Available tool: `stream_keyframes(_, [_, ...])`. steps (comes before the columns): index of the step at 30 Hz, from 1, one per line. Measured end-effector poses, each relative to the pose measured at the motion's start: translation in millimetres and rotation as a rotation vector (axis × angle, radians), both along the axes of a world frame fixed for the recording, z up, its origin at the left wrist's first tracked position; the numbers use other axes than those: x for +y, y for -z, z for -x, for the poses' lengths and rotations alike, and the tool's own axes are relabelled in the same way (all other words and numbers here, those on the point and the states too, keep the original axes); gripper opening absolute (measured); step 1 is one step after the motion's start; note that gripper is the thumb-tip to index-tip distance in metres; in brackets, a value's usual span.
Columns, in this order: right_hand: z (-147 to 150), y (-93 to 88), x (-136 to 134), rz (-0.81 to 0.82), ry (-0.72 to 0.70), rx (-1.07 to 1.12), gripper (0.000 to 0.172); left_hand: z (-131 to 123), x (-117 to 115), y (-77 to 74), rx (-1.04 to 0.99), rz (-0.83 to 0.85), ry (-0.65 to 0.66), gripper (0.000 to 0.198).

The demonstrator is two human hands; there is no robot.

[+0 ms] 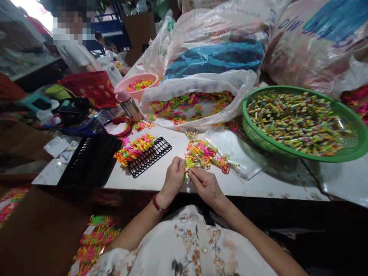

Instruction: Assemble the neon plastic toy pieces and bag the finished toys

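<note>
**Hands at the toy pile**

Both hands meet at the near edge of the counter (161, 176). The left hand (173, 178) and the right hand (205, 186) pinch small neon pieces at the edge of the toy pile (202, 155). A black rack (152, 155), part loaded, lies just left. A green basket (301, 122) sits right.

Cluttered white table (161, 174), blue shelving (110, 23), bright window (34, 9).

Beyond your grip to the right sits a green basket (304, 155) full of small wrapped pieces. Straight ahead an open plastic bag (201, 82) spills neon rings. To the left lie a black grid tray (155, 155), a pink bowl (135, 78) and a steel flask (130, 105).
</note>
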State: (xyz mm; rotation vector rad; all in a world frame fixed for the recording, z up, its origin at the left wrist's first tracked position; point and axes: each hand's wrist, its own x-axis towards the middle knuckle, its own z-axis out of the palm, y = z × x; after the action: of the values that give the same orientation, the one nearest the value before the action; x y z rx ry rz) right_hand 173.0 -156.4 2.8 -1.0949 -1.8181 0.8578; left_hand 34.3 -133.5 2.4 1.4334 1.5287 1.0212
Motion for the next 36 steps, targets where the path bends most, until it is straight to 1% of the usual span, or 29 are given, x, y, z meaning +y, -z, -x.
stream_keyframes(3, [6.5,3.8,-2.4,-0.054,-0.011,-0.018,0.027,2.7,-0.3,6.7,-0.026,-0.024,-0.026,0.023])
stream_keyframes(5, [8.3,7.6,-1.9,-0.05,-0.031,-0.053,0.026,6.3,1.1,12.8,-0.049,-0.009,-0.024,0.025])
stream_keyframes(7, [5.6,9.3,3.4,-0.054,-0.06,-0.136,0.026,11.8,5.4,20.0,-0.065,0.026,-0.013,0.029])
stream_keyframes(9, [-1.7,6.0,15.9,-0.096,-0.062,-0.276,0.025,19.5,12.8,27.6,-0.054,0.028,-0.047,0.031])
stream_keyframes(10, [-6.3,2.2,25.1,-0.132,-0.04,-0.355,0.025,23.8,17.1,31.2,-0.027,0.016,-0.084,0.031])
stream_keyframes(12, [-15.0,-7.8,49.2,-0.19,0.036,-0.509,0.026,32.4,25.8,37.4,0.116,-0.042,-0.113,0.03])
stream_keyframes(13, [-17.9,-12.7,63.5,-0.198,0.078,-0.586,0.026,36.0,29.9,39.7,0.208,-0.079,-0.096,0.029])
stream_keyframes(15, [-18.9,-19.1,94.6,-0.176,0.125,-0.758,0.026,40.4,37.7,42.4,0.366,-0.162,-0.017,0.026])
stream_keyframes(16, [-16.8,-19.7,110.6,-0.156,0.129,-0.839,0.025,40.9,42.1,42.6,0.418,-0.209,0.016,0.024])
stream_keyframes(18, [-8.2,-15.3,141.1,-0.128,0.121,-0.957,0.023,38.9,54.5,40.5,0.46,-0.264,0.025,0.02])
stream_keyframes(20, [3.6,-5.6,167.7,-0.123,0.097,-1.007,0.028,34.9,74.5,35.3,0.486,-0.273,0.0,0.019])
stream_keyframes(21, [9.6,0.1,179.1,-0.122,0.086,-1.022,0.03,33.0,87.9,32.0,0.483,-0.245,-0.022,0.018])
stream_keyframes(23, [19.9,10.9,197.5,-0.109,0.063,-1.064,0.028,30.4,120.5,25.1,0.456,-0.164,-0.07,0.017])
stream_keyframes(25, [27.0,18.2,209.5,-0.094,0.049,-1.095,0.025,28.8,156.5,19.5,0.434,-0.087,-0.114,0.018])
stream_keyframes(28, [31.8,19.2,215.4,-0.092,0.015,-1.094,0.022,24.0,202.3,14.0,0.435,-0.027,-0.156,0.019])
stream_keyframes(30, [31.7,17.3,213.7,-0.111,-0.012,-1.061,0.02,18.3,221.8,11.2,0.455,0.002,-0.175,0.019])
stream_keyframes(32, [29.6,20.8,212.8,-0.145,0.003,-1.013,0.03,12.5,234.5,10.4,0.484,0.016,-0.191,0.026])
stream_keyframes(34, [27.0,31.6,216.9,-0.165,0.046,-0.957,0.033,9.4,243.7,12.5,0.503,0.013,-0.202,0.035])
stream_keyframes(36, [25.2,44.4,225.0,-0.11,0.125,-0.748,0.032,9.6,250.3,15.8,0.498,0.009,-0.204,0.031])
